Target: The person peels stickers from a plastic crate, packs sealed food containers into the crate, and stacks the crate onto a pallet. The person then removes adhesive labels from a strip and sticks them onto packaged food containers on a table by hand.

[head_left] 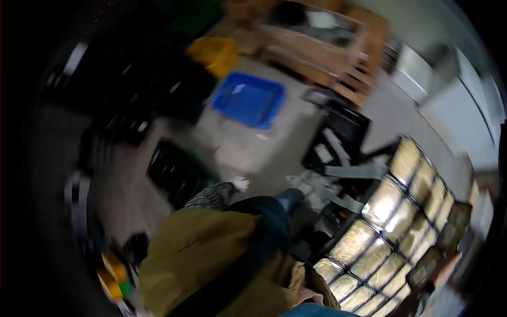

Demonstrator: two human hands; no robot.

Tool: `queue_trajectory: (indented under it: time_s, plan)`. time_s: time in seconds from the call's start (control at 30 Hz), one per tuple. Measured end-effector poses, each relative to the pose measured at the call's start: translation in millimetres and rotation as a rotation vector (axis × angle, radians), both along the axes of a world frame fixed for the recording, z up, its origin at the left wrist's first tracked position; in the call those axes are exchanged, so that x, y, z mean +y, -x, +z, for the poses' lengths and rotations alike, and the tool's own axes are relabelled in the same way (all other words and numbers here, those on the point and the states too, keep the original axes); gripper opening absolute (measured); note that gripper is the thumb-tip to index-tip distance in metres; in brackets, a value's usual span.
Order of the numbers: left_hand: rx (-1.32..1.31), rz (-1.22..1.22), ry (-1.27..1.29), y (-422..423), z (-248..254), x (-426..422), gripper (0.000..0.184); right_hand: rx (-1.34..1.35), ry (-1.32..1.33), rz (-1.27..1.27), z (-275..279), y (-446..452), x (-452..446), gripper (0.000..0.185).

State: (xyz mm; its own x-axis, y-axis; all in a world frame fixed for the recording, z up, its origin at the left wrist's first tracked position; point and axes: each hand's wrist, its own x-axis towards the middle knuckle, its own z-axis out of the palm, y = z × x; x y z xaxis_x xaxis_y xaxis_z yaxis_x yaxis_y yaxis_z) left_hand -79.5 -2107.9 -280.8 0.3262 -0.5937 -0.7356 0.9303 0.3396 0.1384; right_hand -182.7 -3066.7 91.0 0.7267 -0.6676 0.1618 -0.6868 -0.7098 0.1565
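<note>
The person's right hand [448,268] is at the far right, at the outer edge of a dark pack [425,268], and a second dark pack [455,226] lies just beyond it. Both packs are beside the rows of film-wrapped trays [354,241], which have black rims and yellowish contents and fill the lower right. Because of blur, one cannot tell if the right fingers are clamped on the pack or only resting against it. The left hand [241,184], below a patterned grey sleeve [211,196], is near a black crate [177,171]; whether its fingers are together or apart, one cannot tell. Farther ahead, a blue crate [251,100] stands on the floor [240,150], with a yellow item [214,55] just behind it.
</note>
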Motion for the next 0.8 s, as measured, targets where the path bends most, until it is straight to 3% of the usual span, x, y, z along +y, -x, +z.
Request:
queue_trajectory:
  time_s: [0.03, 0.07, 0.1, 0.17, 0.2, 0.27, 0.3, 0.33, 0.43, 0.5, 0.57, 0.63, 0.7, 0.8]
  plan:
    - [-0.083, 0.063, 0.137, 29.9, -19.9, 14.1, 0.021, -0.234, -0.236, 0.076, 44.5, -29.3, 93.6, 0.033]
    - [-0.299, -0.137, -0.300, 63.2, -39.1, 34.2, 0.021, -0.309, -0.234, 0.104, 56.9, -40.0, 143.4, 0.028]
    - [-0.321, -0.575, -1.042, 78.9, 6.1, 10.7, 0.023, -0.322, -0.214, 0.307, 60.0, -42.4, 171.9, 0.028]
    - [-0.606, -0.730, -1.318, 117.4, 82.8, 17.6, 0.027, -0.446, -0.247, 0.571, 58.0, -52.9, 247.0, 0.025]
    - [-0.535, -0.686, -1.328, 131.4, 90.2, 37.0, 0.028, -0.233, -0.073, 0.675, 57.4, -65.5, 272.5, 0.022]
    - [-0.415, -0.455, -1.347, 163.7, 103.6, 73.6, 0.029, -0.272, -0.437, 0.882, 38.4, -80.9, 345.9, 0.020]
    - [-0.363, -0.273, -1.353, 178.9, 117.9, 87.3, 0.029, -0.219, -0.623, 0.793, 47.8, -80.2, 415.4, 0.018]
    - [-0.308, -0.098, -1.344, 195.9, 124.2, 99.2, 0.030, -0.188, -0.538, 0.976, 45.2, -83.5, 465.2, 0.016]
    - [-0.310, 0.054, -1.382, 253.4, 102.9, 151.4, 0.030, -0.086, -0.775, 1.201, 5.4, -96.7, 609.5, 0.012]
    - [-0.261, 0.114, -1.273, 301.8, 97.9, 189.1, 0.029, 0.130, -0.736, 1.304, -18.5, -97.5, 713.8, 0.014]
    - [-0.064, 0.414, -1.195, 358.9, 109.8, 217.9, 0.024, 0.166, -0.816, 1.435, -66.7, -93.1, 821.6, 0.018]
    - [0.021, 0.626, -1.066, 439.4, 65.4, 258.8, 0.018, 0.248, -0.844, 1.552, -114.7, -82.0, 932.7, 0.022]
    - [0.120, 0.881, -1.047, 518.6, 60.2, 293.8, 0.017, 0.415, -0.786, 1.569, -165.3, -69.9, 1041.4, 0.020]
    - [0.443, 1.032, -1.046, 609.5, 83.5, 325.6, 0.023, 0.409, -0.815, 1.706, -234.8, -51.5, 1198.2, 0.021]
